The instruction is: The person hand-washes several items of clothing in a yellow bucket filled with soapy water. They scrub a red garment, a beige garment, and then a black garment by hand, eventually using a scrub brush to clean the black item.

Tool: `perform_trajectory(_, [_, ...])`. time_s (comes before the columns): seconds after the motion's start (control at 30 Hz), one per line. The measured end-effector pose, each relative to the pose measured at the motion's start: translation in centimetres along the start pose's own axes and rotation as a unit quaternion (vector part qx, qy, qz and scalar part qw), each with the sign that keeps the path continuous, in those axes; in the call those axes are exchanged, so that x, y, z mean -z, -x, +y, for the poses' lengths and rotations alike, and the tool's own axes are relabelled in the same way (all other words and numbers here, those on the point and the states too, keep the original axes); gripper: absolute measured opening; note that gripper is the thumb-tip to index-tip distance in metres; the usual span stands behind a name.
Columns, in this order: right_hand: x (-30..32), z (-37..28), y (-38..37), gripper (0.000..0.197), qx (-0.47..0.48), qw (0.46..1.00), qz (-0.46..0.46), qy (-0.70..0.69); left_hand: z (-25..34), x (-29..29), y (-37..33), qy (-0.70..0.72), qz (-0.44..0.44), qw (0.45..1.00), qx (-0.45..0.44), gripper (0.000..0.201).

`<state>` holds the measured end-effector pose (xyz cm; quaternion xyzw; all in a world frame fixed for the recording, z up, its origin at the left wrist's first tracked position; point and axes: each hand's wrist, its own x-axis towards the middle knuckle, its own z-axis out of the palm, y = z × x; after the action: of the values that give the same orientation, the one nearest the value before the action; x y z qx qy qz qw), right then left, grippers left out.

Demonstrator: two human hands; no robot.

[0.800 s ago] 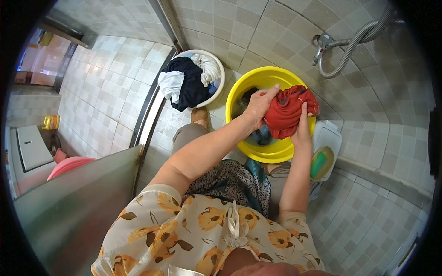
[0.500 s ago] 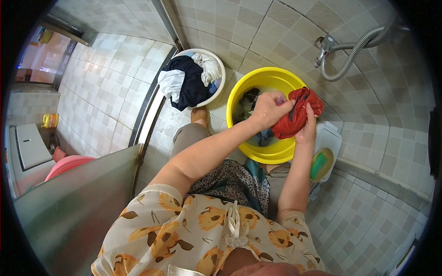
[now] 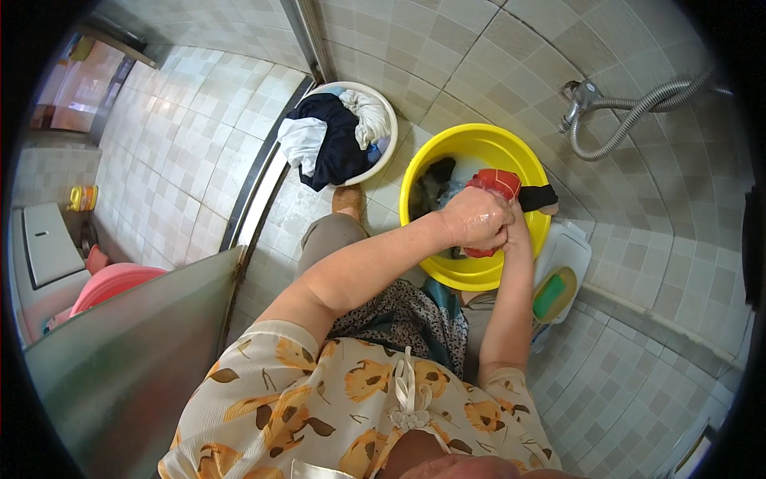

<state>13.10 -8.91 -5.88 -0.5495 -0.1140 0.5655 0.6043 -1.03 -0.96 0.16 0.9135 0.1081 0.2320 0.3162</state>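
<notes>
A yellow basin (image 3: 447, 275) stands on the tiled floor in front of me, with dark wet clothes (image 3: 437, 182) in it. Over the basin my left hand (image 3: 475, 217) is clenched on a red cloth (image 3: 496, 184). My right hand (image 3: 519, 231) grips the same cloth from the right, mostly hidden behind the left hand. The cloth is bunched tight between both hands. A black piece of cloth (image 3: 538, 197) hangs over the basin's right rim.
A white basin (image 3: 386, 152) with dark and white clothes stands at the far left of the yellow one. A white tray with a green sponge (image 3: 550, 294) lies to the right. A shower hose (image 3: 630, 120) hangs on the wall. A pink tub (image 3: 112, 283) sits at left.
The red cloth was spread wide between my hands. Both hands have come together and squeezed it into a tight bunch nearer the basin's middle.
</notes>
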Motion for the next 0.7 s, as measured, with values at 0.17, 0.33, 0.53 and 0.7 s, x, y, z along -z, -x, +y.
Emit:
perform_trajectory(0.17, [-0.5, -1.2, -0.8, 0.045, -0.054, 0.988, 0.106, 0.096, 0.1, 0.8, 0.4, 0.078, 0.074, 0.99, 0.09, 0.058])
perform_trajectory(0.33, [-1.3, -1.3, -0.7, 0.041, 0.007, 0.993, 0.11, 0.043, -0.3, 0.8, 0.8, 0.018, 0.049, 0.996, 0.069, 0.085])
perform_trajectory(0.53, [-0.5, -2.9, 0.2, 0.045, 0.012, 0.997, 0.07, -0.028, -1.1, 0.7, -0.5, 0.148, 0.074, 0.965, 0.202, 0.051])
perform_trajectory(0.7, [0.7, -6.4, 1.9, 0.077, 0.058, 0.995, -0.072, -0.044, -2.4, 1.4, -1.1, 0.706, 0.119, 0.604, 0.348, 0.038])
